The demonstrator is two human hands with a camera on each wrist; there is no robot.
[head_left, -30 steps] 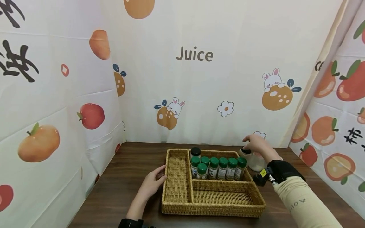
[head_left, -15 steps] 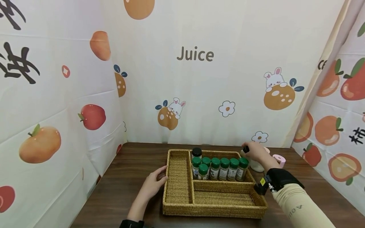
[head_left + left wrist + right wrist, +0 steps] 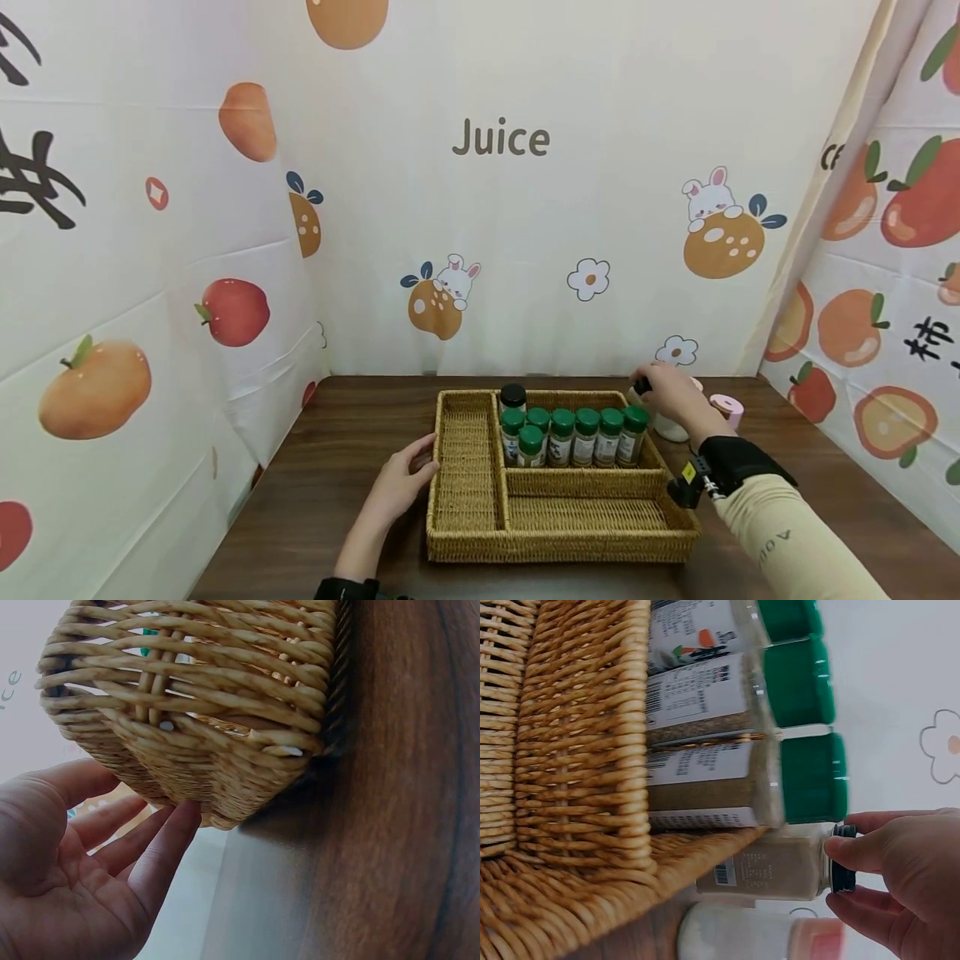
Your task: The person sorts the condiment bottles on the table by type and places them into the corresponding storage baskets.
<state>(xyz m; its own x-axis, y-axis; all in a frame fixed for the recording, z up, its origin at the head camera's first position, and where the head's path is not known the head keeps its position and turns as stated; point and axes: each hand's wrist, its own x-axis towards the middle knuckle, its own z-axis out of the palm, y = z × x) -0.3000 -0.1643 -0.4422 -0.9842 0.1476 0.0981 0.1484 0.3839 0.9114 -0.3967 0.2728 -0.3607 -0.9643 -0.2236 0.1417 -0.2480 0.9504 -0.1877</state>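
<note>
- The right hand [image 3: 900, 881] pinches the black cap of a clear glass spice jar with pale powder [image 3: 769, 868], fingertips [image 3: 855, 851] curled round the lid.
- That jar stands upright on the dark wooden table [image 3: 360, 417], just outside the right wall of the woven wicker tray [image 3: 562, 546], its long axis vertical and its cap pointing straight up into the grip.
- Just inside that wall stands a row of green-capped spice jars [image 3: 585, 433].
- The left hand [image 3: 405, 483] rests open against the tray's left side, well apart from the jar; the right hand is nearer.
</note>
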